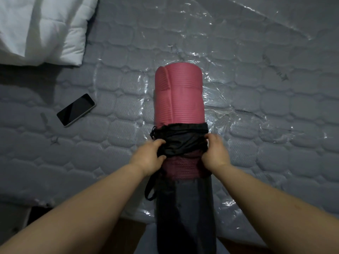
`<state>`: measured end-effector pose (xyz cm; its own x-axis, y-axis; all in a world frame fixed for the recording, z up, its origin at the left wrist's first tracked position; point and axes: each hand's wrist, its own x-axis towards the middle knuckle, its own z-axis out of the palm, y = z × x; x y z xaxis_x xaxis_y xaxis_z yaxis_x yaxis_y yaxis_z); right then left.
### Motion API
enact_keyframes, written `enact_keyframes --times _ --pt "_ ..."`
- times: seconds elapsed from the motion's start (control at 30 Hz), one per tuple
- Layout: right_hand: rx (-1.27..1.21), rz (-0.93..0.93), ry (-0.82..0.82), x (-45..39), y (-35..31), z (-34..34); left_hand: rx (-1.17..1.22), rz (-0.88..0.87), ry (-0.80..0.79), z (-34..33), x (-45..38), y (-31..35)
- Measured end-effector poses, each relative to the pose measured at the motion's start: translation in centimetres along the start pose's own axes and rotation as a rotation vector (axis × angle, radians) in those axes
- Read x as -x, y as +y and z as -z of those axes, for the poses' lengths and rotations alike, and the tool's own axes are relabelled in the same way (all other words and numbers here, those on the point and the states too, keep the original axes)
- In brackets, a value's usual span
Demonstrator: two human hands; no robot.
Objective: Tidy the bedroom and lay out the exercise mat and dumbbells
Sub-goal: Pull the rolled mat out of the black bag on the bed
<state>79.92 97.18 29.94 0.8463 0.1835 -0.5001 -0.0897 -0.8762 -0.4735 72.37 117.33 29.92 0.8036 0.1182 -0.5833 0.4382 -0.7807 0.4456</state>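
A rolled pink exercise mat [180,96] lies lengthwise on the mattress, its far half bare. Its near half sits inside a dark carry bag [185,208] with a mesh band and a drawstring mouth bunched around the roll. My left hand [149,157] grips the bunched black fabric on the roll's left side. On the right side, my right hand [214,152] grips the same bunched fabric. A black strap loop hangs off the bag's left edge. No dumbbells are in view.
The grey quilted mattress [266,110] is wrapped in crinkled clear plastic. A dark phone [76,109] lies face up to the left of the mat. A white duvet [42,28] is piled at the top left. The mattress's near edge and floor show below.
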Motion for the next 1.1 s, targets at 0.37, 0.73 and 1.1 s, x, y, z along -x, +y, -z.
enact_keyframes --times 0.37,0.73,1.1 --pt "-0.019 0.123 -0.039 -2.2 1.4 -1.5 -0.110 -0.155 0.204 -0.7 -1.9 1.7" --pt "0.073 0.113 -0.251 1.3 2.6 -1.3 -0.161 -0.098 -0.127 -1.9 1.5 0.0" --pt "0.089 0.141 -0.184 4.6 0.8 -0.8 0.015 0.003 -0.149 -3.1 3.2 -1.2"
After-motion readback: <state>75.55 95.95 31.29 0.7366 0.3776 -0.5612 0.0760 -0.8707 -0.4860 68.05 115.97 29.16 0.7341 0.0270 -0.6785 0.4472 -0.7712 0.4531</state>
